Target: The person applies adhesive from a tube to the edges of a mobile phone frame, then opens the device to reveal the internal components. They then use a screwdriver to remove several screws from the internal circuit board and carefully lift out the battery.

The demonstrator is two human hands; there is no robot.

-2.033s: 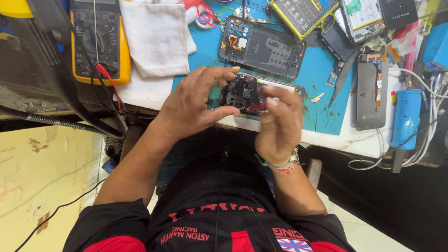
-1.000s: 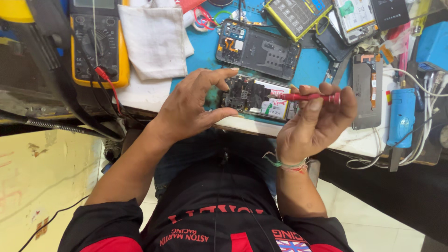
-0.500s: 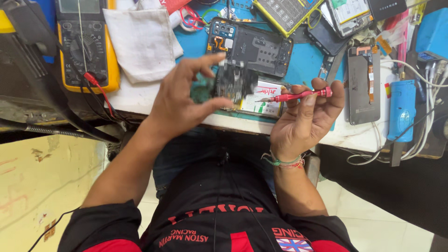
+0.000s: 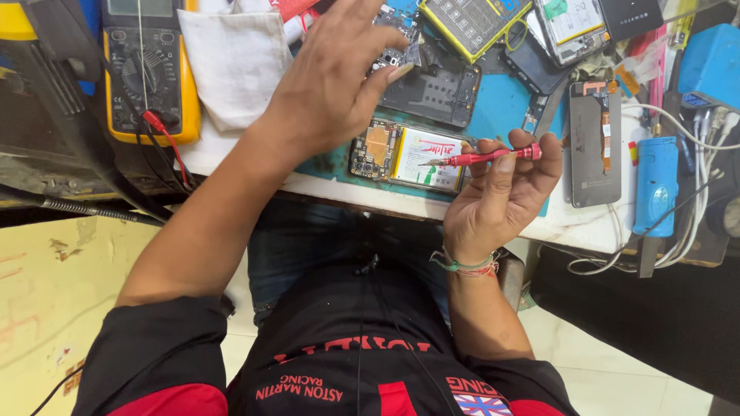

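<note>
Watching the head view, I am seeing the left hand (image 4: 335, 85) reaching over the desk (image 4: 539, 223) with fingers spread, its thumb and fingertips touching a small dark part above a black phone frame (image 4: 432, 88). Whether it is really pinching that part, I cannot tell. The right hand (image 4: 501, 192) is pinching a thin red screwdriver (image 4: 482, 158) between thumb and forefinger, tip pointing left.

The opened phone (image 4: 405, 158) is lying flat at the front edge of the desk, just under the screwdriver tip. Its board is looking brown and busy with tiny parts; the battery is a smooth white rectangle.

I am thinking the metal tip could slip and scratch the board or puncture the soft battery, because it is hovering so near. The phone could also slide off the front edge, as nothing is holding it down.

A yellow multimeter (image 4: 150, 69) with rubbery casing is sitting at the far left corner, beside a wrinkled white cloth (image 4: 235, 62). A blue mat (image 4: 501, 108) is covering the middle.
</note>
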